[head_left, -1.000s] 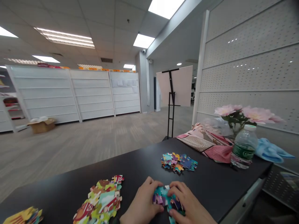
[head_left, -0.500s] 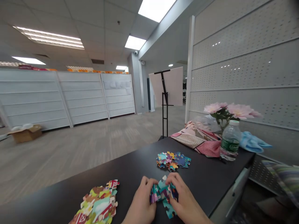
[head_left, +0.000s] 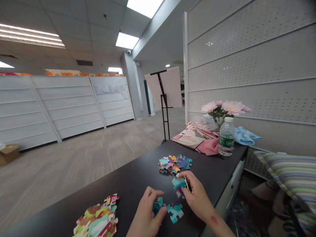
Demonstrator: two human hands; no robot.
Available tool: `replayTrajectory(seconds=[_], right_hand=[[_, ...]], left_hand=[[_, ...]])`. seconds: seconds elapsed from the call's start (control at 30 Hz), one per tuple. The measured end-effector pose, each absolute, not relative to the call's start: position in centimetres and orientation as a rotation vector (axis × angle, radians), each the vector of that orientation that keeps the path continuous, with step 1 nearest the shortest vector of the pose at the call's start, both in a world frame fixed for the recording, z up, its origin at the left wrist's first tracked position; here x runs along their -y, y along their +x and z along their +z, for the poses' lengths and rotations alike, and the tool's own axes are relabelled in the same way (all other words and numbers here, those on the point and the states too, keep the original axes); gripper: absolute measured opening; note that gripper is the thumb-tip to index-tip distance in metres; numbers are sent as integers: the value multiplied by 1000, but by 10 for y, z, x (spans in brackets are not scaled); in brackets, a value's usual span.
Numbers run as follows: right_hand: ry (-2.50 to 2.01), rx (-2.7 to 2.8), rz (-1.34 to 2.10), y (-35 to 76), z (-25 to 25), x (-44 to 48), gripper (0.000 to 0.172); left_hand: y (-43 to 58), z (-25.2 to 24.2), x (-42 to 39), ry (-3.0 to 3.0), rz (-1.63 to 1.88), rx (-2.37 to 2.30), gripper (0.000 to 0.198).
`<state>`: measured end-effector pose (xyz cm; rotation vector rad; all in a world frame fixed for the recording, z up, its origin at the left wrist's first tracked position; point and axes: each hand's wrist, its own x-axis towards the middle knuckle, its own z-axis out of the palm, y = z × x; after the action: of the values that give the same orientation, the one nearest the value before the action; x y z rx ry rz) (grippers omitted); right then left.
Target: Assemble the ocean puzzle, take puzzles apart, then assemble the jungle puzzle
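My left hand (head_left: 148, 212) curls its thumb and forefinger around a teal jigsaw puzzle piece (head_left: 158, 204), partly hidden by the fingers. My right hand (head_left: 196, 196) grips a few teal and purple puzzle pieces (head_left: 178, 185), with a dark piece edge-on under its fingers. Between the hands, a teal puzzle piece (head_left: 175, 212) lies flat on the black table. Just beyond them sits a pile of blue, orange and purple puzzle pieces (head_left: 172, 164). To the left of my left hand is a larger heap of red, green and cream puzzle pieces (head_left: 98, 219).
At the table's (head_left: 128, 176) far right stand a water bottle (head_left: 226, 138) and pink flowers (head_left: 229, 108), beside a pink patterned cloth (head_left: 197, 141) and a blue cloth (head_left: 245, 135). A striped cushion (head_left: 293, 177) is at the right. An easel (head_left: 165, 102) stands behind the table.
My hands have moved apart, the right one going forward and right with pieces in it. The teal piece between them now shows in full. The whole view has turned right.
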<state>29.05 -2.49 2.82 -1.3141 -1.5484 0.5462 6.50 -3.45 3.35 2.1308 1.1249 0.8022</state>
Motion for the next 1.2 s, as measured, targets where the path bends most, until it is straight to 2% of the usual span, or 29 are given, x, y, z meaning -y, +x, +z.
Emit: replayTrajectory(seconds=[0.07, 0.13, 0.2, 0.27, 0.37, 0.53, 0.77, 0.9, 1.0, 1.13, 1.2], right_hand=[[-1394, 1624, 476, 298, 28, 21, 47], [-1455, 1656, 476, 301, 27, 17, 56], [-1503, 1673, 474, 299, 27, 16, 54], [-1533, 1672, 469, 295, 27, 19, 43], [-1518, 1673, 490, 291, 29, 26, 30], [-1384, 1728, 611, 293, 30, 26, 40], [-1310, 1728, 633, 285, 33, 22, 45], [-1188, 1807, 668, 256, 35, 31, 45], [-1172, 1825, 647, 236, 34, 33, 41], [-1195, 1763, 657, 231, 29, 28, 36], [-1212, 1704, 681, 234, 26, 27, 37]], left_hand=[[75, 35, 34, 2118, 841, -1060, 31], [87, 32, 33, 2153, 775, -1013, 44], [97, 27, 32, 2232, 606, -1023, 64], [104, 20, 31, 2310, 435, -1077, 76], [105, 11, 30, 2372, 372, -1151, 67], [97, 2, 26, 2394, 463, -1104, 58], [74, 6, 17, 1982, 1113, -1076, 36], [70, 1, 13, 1754, 1273, -1090, 41], [68, -1, 13, 1726, 1215, -1016, 43], [62, 0, 14, 1840, 1203, -943, 61], [61, 0, 14, 1872, 1202, -935, 61]])
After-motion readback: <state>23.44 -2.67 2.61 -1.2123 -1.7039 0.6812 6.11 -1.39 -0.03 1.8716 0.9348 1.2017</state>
